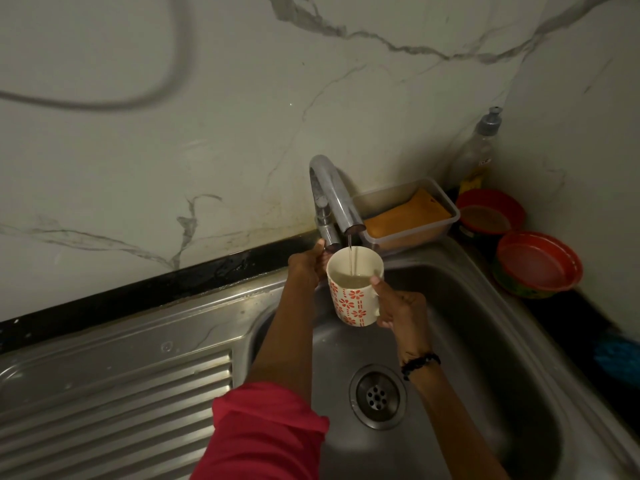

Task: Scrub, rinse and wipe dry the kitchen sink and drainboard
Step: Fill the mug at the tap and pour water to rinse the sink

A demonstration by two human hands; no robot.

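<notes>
Right hand: I see my right hand [403, 308] curled round the handle side of the mug [353, 289], thumb tip resting by the rim, fingers wrapped at the lower side.
Left hand: my left hand [306, 266] reaches past the mug to the base of the tap [334, 195]; its fingers are behind the mug and the tap lever, so I cannot tell whether they grip anything or just touch it.
Mug: white with a red flower pattern, held upright over the sink, directly under the spout, partly filled with water.
Water: a thin stream [350, 258] runs from the spout into the mug.
Sink: the steel sink [485, 341] sits right of centre below my arms, with the drain [377, 396] in its floor, between my two forearms.
Drainboard: the ribbed drainboard [114, 393] joins the sink on the left, with a few droplets on it.
Sleeve and wrist: a red sleeve [266, 434] covers my left upper forearm; a dark beaded band [419, 364] circles my right wrist.
Behind the tap: a clear plastic tub [408, 216] holds an orange cloth or sponge, just right of the spout.
Corner: a clear bottle with a grey cap [479, 150] stands against the wall, with two red-rimmed bowls [536, 265] in front of it on the dark counter.
Right edge: something blue [620, 351] lies on the counter; too blurred for me to name.
Wall: marble-look panels with a grey hose [166, 81] looping across the upper left.
</notes>
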